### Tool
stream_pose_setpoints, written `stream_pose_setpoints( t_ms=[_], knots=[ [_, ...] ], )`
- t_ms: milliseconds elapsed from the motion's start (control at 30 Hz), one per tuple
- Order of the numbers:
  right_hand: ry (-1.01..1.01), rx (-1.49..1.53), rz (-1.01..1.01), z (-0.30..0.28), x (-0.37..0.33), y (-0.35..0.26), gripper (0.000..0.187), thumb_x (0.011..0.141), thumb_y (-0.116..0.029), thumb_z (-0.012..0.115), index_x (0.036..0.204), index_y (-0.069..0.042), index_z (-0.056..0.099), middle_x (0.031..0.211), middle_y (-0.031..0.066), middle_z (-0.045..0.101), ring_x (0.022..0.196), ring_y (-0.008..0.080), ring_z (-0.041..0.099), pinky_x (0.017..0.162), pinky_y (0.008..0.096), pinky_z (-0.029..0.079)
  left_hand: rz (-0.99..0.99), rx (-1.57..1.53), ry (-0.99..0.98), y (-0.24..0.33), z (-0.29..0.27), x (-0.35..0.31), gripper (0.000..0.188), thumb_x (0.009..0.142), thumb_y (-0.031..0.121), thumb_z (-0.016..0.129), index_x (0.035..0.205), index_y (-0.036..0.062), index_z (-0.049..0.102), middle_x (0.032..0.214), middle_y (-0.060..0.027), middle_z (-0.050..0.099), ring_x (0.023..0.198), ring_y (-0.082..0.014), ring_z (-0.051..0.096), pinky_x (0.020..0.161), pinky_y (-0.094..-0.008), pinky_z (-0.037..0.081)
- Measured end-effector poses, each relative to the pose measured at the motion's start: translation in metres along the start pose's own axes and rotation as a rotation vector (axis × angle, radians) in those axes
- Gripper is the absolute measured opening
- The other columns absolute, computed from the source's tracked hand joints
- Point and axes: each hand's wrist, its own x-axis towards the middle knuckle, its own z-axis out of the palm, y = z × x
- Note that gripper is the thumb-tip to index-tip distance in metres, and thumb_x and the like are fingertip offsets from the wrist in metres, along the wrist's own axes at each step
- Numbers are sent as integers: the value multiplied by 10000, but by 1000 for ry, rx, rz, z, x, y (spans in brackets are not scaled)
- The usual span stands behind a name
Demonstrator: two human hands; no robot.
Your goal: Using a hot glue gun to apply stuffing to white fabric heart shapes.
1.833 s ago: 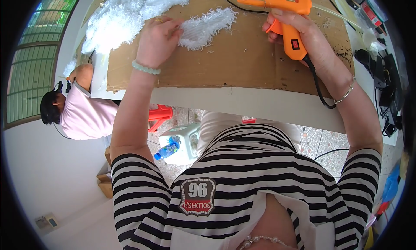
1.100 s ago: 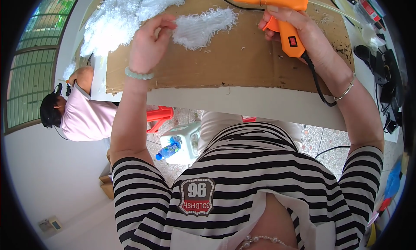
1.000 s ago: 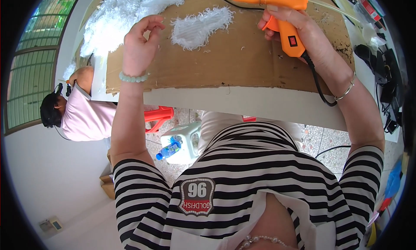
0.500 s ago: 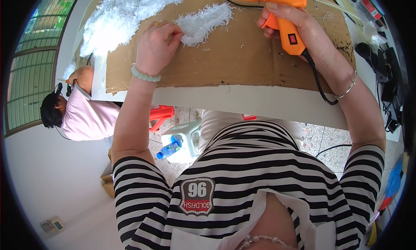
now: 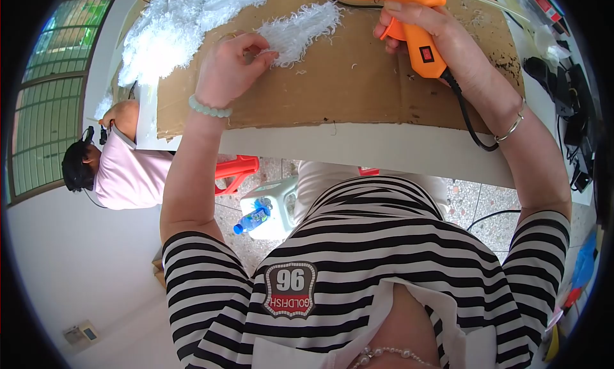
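Note:
My right hand (image 5: 427,24) is wrapped around the handle of an orange hot glue gun (image 5: 425,52), fingers at its trigger. The gun's body lies across the top edge of the view, and its nozzle end points left. My left hand (image 5: 231,65) has its thumb and forefinger bent around the near left end of a white shaggy fabric strip (image 5: 300,33), which lies on the cardboard. The other fingers curl under and are partly hidden. Left of the strip, beyond my left hand, sits a larger heap of white shaggy fabric (image 5: 169,33).
A cardboard sheet (image 5: 358,100) covers the white table (image 5: 384,142). The gun's black cord (image 5: 465,113) hangs by my right wrist. Black adapters and cables (image 5: 569,113) lie at the right. A person in pink (image 5: 131,174) sits at left; a bottle (image 5: 252,220) rests on a stool (image 5: 281,206) below.
The glue gun and my right hand have shifted slightly left. My left thumb and forefinger have parted a little at the strip's end, and the wrist has turned slightly.

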Motion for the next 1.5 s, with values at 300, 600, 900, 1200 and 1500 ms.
stream_pose_setpoints(
  t_ms=[300,600,900,1200,1500],
  knots=[
    [21,-13,16,3,-2,-2,339,903,-354,543,896,-22,609,855,56,629,734,127,549,725,264,455,261,493,150,25,1,3,177,737,170,728,882,110,647,765,-51,654,776,-253,623,686,-374,492],
    [27,-3,-6,4,-2,0,340,913,-349,536,904,-19,617,854,57,629,727,123,539,721,262,452,492,528,111,30,13,-18,226,689,9,640,907,59,671,877,-64,665,899,-273,609,820,-397,475],
    [-7,-26,-21,-1,-1,1,338,913,-348,540,915,-19,618,855,52,636,730,126,553,726,263,457,258,-5,104,20,10,-50,371,790,-62,539,1138,18,638,1126,-102,666,1030,-227,615,930,-333,459],
    [16,79,-18,3,-1,5,300,904,-324,566,925,-28,606,849,66,637,716,126,553,718,269,473,151,-137,499,21,-10,-42,257,850,-44,601,1086,36,667,999,-109,682,805,-121,650,673,-234,503],
    [21,17,-24,7,-7,-2,309,901,-345,561,922,-39,602,854,62,635,729,128,557,723,271,469,-38,-1,582,12,-36,-50,212,833,1,646,1040,35,677,862,-114,690,761,-204,672,651,-267,519]
  ],
)
